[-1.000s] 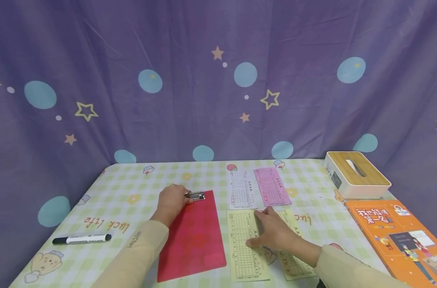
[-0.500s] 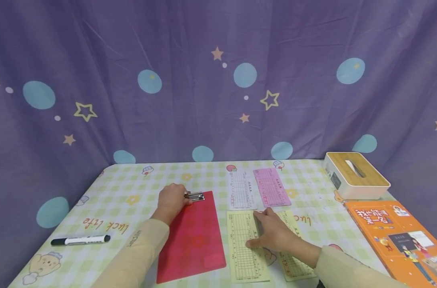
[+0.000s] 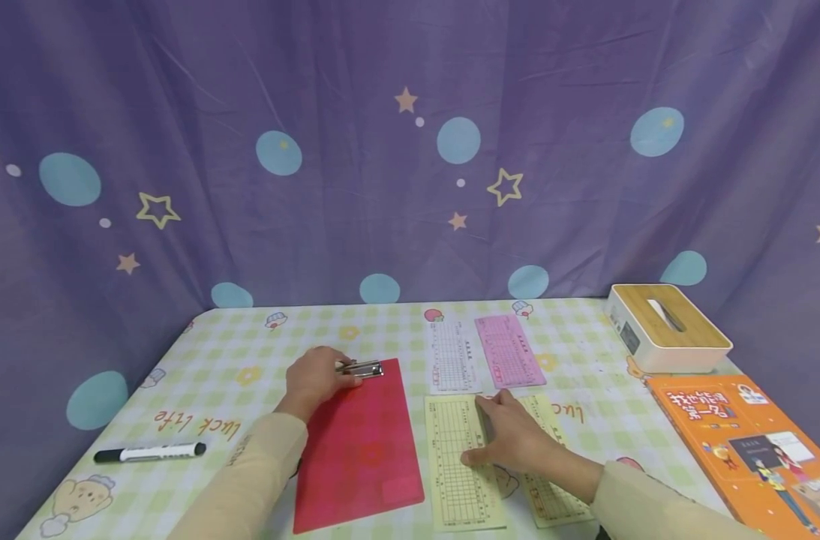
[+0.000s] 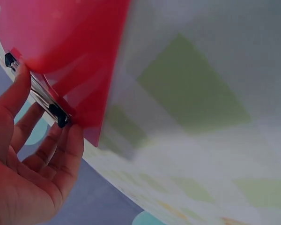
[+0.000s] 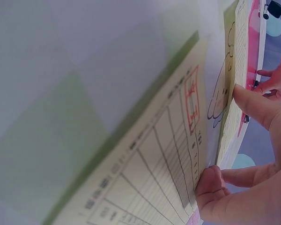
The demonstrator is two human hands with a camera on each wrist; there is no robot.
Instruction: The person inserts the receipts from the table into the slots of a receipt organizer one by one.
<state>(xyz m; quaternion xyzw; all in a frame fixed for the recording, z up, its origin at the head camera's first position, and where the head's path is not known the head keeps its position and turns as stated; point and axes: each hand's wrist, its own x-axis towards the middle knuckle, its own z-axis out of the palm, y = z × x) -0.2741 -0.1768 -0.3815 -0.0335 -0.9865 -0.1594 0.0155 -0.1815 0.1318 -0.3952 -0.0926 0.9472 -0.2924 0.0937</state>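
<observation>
A translucent red clipboard lies left of centre, a metal clip at its far end. My left hand grips that clip; in the left wrist view the thumb lies across the clip and the fingers reach around its far side. Two yellow printed slips lie right of the board. On the left yellow slip rest the thumb and fingertips of my right hand, spread along its right edge. That hand partly covers the right yellow slip.
Behind the yellow slips lie a white slip and a pink slip. A black-and-white marker is at the left. At the right are a tissue box and an orange book. A purple curtain hangs behind the table.
My left hand has shifted slightly left at the clip, so more of the metal shows. The right hand and the slips have stayed in place.
</observation>
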